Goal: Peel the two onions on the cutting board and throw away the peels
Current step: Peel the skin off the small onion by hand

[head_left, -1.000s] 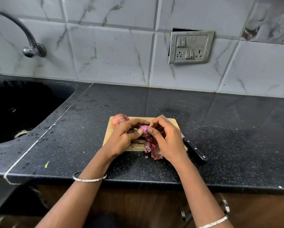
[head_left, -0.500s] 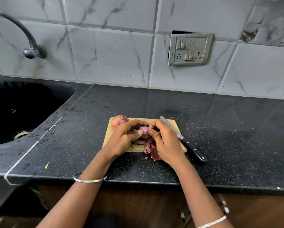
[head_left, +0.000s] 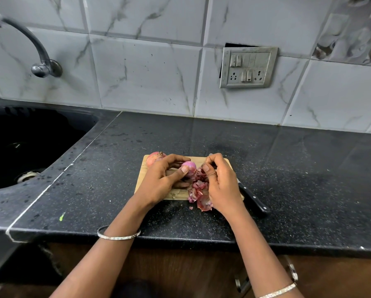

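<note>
Onion (head_left: pixel 191 166) in left hand (head_left: pixel 158 183), peels (head_left: pixel 198 193) and knife (head_left: pixel 253 198) beside

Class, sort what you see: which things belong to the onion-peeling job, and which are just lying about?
Job: half-peeled onion, held by the left hand; unpeeled onion; peels, pinched by the right hand; cutting board.
Lying about: knife, tap, sink, switch plate.

Black speckled surface (head_left: pixel 287 168) across the middle of the frame, with a dark sink (head_left: pixel 30 143) sunk into its left end. At centre, flat on it, a wooden cutting board (head_left: pixel 176 194). Just right, a black-handled knife (head_left: pixel 253 198), handle on the surface, blade angled up over the board's right edge. Reddish peels (head_left: pixel 204 204) spilling off the board's near edge. Lower left, a small green scrap (head_left: pixel 61 216).
</note>
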A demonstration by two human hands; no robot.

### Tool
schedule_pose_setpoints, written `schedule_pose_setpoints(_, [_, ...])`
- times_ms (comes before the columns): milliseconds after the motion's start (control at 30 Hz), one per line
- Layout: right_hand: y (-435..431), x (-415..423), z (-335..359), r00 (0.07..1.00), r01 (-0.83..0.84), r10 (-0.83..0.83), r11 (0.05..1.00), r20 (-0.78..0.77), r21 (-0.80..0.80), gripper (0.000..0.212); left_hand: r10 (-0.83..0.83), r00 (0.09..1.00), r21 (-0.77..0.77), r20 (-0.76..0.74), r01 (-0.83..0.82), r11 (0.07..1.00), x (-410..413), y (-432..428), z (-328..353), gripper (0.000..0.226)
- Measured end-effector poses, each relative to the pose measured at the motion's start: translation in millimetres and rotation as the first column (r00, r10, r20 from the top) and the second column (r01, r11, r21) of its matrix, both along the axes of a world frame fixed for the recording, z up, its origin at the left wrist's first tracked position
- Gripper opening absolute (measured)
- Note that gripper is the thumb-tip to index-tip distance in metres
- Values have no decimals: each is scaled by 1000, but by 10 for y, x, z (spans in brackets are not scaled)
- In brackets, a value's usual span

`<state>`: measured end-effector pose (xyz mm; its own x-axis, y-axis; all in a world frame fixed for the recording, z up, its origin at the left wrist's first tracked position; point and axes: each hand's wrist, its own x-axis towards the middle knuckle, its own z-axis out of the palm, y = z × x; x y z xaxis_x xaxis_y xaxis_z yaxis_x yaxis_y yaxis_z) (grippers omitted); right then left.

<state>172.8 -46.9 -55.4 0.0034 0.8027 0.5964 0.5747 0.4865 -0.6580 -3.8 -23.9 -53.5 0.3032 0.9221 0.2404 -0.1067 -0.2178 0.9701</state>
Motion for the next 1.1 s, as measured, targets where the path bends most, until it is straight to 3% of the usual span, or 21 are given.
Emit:
schedule_pose_setpoints(200, [-24,29,30,980,-20,17,1000,-198,-9,15,22,1000,11,2,-22,1000,3,-13,-6,28])
schedule_pose_setpoints(300, [-36,4,41,987,-61,57,998,-149,-26,30,23,1000,28,-3,-23,999,-5,-11,-10,30])
schedule_pose_setpoints(433, [-51,-19,73,977,-129,121,991,-174,-37,16,-5,999,78,-32,7,997,-21,-9,-9,29])
schedule_pose_setpoints(733, [-35,2,38,993,-76,75,997,-96,-5,4,-34,996,76,-81,40,996,-9,-14,-2,28])
schedule_pose_setpoints(933, [-61,-11,51,997,-65,65,998,-37,-3,17,-31,995,74,-95,38,997,-9,-17,5,27])
schedule_pose_setpoints(1100, [-26,-19,6,999,-11,12,1000,42,-14,10,-36,997,73,-61,40,997,-9,-5,-9,29])
